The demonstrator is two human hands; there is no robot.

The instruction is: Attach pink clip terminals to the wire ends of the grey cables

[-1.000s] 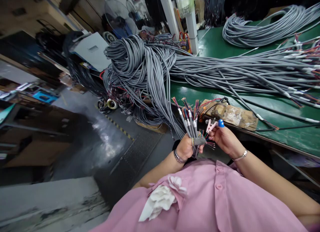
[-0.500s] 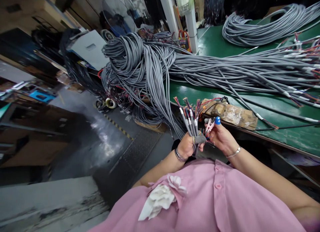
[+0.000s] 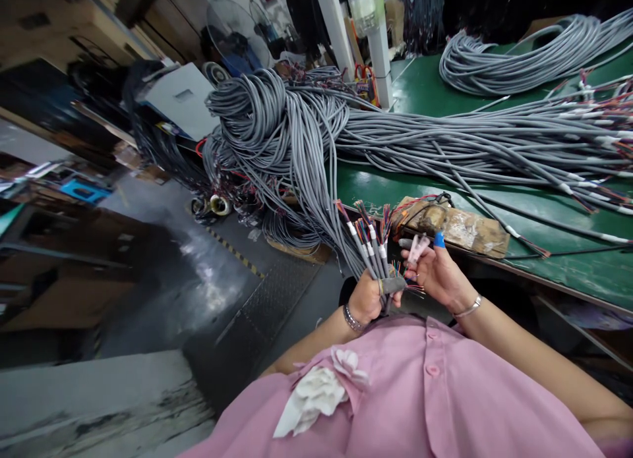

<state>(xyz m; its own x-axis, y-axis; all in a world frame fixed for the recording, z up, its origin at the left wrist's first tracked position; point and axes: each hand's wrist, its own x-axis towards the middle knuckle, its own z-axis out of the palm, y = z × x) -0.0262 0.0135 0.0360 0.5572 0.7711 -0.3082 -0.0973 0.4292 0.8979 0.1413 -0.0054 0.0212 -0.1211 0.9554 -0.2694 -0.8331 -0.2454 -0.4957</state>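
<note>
My left hand (image 3: pixel 364 298) is closed around a bundle of grey cables (image 3: pixel 380 263). Their stripped ends fan upward in many coloured wires, with white bands below them. What looks like a grey cover (image 3: pixel 393 285) wraps my left thumb, and thin loose wires (image 3: pixel 414 288) stick out beside it. Just right of the bundle, my right hand (image 3: pixel 442 279) holds a small pale pink clip-like tool (image 3: pixel 419 248) in its fingers. A blue cover (image 3: pixel 439 239) sits on the right thumb, which stands away from the tool. The tool's exact kind is unclear.
A long heap of grey cables (image 3: pixel 420 132) lies across the green table (image 3: pixel 558 260) and hangs over its left end. Near the front edge is a taped wooden block (image 3: pixel 475 230). Another cable coil (image 3: pixel 494 66) rests at the back right.
My right hand has shifted slightly right, its thumb moving away from the pink tool, which has turned a little. The cable tips in my left hand lean further left.
</note>
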